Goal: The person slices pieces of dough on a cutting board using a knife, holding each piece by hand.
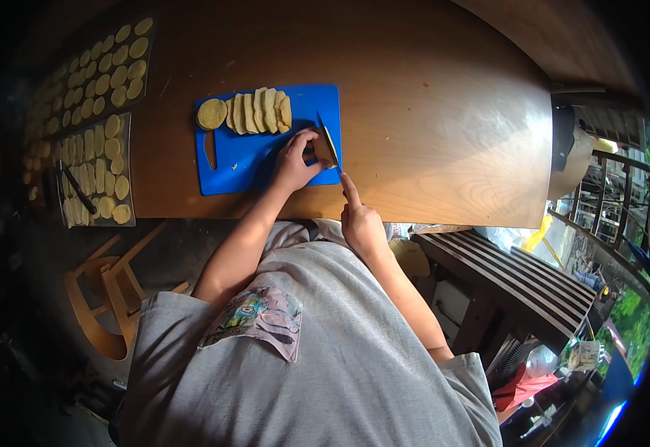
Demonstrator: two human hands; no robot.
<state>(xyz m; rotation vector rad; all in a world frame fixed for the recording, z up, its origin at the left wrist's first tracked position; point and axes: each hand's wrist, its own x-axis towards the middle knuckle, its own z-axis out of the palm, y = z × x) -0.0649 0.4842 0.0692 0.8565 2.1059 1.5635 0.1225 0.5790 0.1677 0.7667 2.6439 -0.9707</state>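
A blue cutting board (252, 162) lies on the wooden table before me. Along its far side lean several pale yellow slices of food (258, 112), with a round slice (211, 114) at their left end. My left hand (298, 162) grips a piece of the same yellow food (321, 151) near the board's right edge, the fingers curled around it. In my right hand (361, 218) is a kitchen knife (326, 137), its forefinger stretched toward the blade. The blade stands against the right side of the piece, and the fist hides the handle.
Two trays at the left hold rows of slices: a far tray (101, 84) and a near tray (126, 184). Dark tongs (77, 187) lie across the near one. A wooden chair (104, 302) stands below left, a slatted bench (515, 279) to the right. Crumbs dot the tabletop (442, 151).
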